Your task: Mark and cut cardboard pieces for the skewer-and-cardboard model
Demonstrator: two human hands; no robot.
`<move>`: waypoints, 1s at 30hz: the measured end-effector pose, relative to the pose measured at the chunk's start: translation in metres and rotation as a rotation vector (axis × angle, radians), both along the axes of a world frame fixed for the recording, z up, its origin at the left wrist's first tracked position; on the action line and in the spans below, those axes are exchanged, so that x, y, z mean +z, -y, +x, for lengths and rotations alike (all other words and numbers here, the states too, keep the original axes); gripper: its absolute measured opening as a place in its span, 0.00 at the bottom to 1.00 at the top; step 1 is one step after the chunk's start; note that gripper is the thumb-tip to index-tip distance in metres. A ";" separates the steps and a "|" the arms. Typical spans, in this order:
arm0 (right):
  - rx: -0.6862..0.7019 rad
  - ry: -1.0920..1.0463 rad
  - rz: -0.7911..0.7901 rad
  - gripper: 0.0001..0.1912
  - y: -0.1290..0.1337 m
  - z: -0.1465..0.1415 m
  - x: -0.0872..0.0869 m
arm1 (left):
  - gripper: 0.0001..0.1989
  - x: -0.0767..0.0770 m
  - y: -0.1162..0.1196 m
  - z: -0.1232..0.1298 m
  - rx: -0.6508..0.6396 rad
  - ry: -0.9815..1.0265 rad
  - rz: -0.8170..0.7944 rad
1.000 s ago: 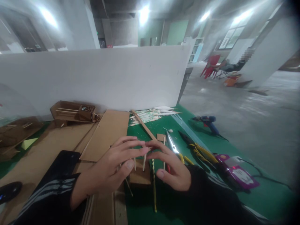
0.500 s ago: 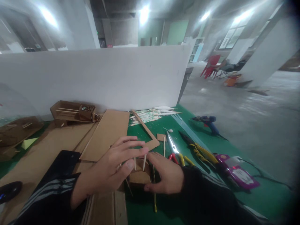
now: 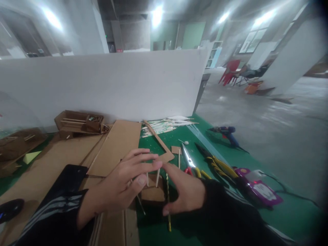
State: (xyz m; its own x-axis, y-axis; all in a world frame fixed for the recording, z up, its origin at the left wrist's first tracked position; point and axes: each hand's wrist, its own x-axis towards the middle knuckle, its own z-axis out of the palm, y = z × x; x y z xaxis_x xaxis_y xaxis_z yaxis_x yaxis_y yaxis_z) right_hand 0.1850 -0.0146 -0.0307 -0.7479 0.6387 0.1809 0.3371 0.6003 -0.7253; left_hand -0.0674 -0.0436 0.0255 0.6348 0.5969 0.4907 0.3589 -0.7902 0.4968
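Note:
A small cardboard box (image 3: 153, 194) stands on the green tabletop with two thin wooden sticks (image 3: 158, 178) upright in it. My left hand (image 3: 128, 176) reaches over it from the left, fingers stretched out. Its index fingertip meets the top of one stick, and its thumb lies close beside the other. On the box's right side is my right hand (image 3: 186, 189), thumb and fingers apart. Its index fingertip comes near the same stick top; whether it touches is unclear. A drill bit (image 3: 167, 191) with a yellow end lies between the box and my right hand, passing by the thumb tip.
Scissors (image 3: 189, 157), yellow-handled pliers (image 3: 217, 165) and a purple device (image 3: 258, 188) with a cable lie on the right. A blue glue gun (image 3: 227, 133) sits behind them. Cardboard sheets (image 3: 116, 143) cover the left, with a cardboard box assembly (image 3: 79, 122) near the white partition (image 3: 115, 85).
My right hand has shifted slightly right, away from the box's side, uncovering more of the drill bit and the box. My left hand stays in place.

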 end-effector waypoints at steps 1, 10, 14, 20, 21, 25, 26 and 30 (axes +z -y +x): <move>0.012 0.077 0.006 0.61 -0.001 -0.002 -0.001 | 0.21 0.000 0.000 0.000 0.004 -0.002 -0.002; -0.047 -0.172 0.106 0.43 0.005 0.002 -0.006 | 0.22 -0.001 -0.001 0.000 0.018 0.001 0.005; -0.039 -0.284 0.097 0.45 0.003 0.006 -0.004 | 0.22 0.001 0.000 0.001 0.000 0.000 0.020; 0.039 -0.005 0.007 0.62 -0.002 -0.005 -0.011 | 0.21 0.000 0.000 0.001 0.016 -0.004 0.000; 0.050 0.009 0.017 0.62 -0.003 -0.006 -0.013 | 0.21 0.000 0.000 0.000 0.013 -0.005 0.004; 0.052 0.026 0.051 0.61 -0.004 -0.007 -0.022 | 0.22 -0.001 -0.001 0.000 -0.008 -0.012 -0.005; 0.050 0.032 0.056 0.61 -0.004 -0.006 -0.023 | 0.22 -0.002 -0.001 0.000 -0.012 -0.014 -0.008; 0.058 0.013 0.067 0.57 -0.003 -0.004 -0.020 | 0.23 -0.002 -0.001 0.000 -0.010 -0.009 -0.009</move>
State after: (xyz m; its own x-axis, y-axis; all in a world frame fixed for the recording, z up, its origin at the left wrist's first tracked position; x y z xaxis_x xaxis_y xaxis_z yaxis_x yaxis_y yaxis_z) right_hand 0.1812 -0.0116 -0.0511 -0.7858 0.5811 0.2117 0.3096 0.6660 -0.6786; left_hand -0.0676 -0.0421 0.0234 0.6452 0.5946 0.4798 0.3556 -0.7895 0.5003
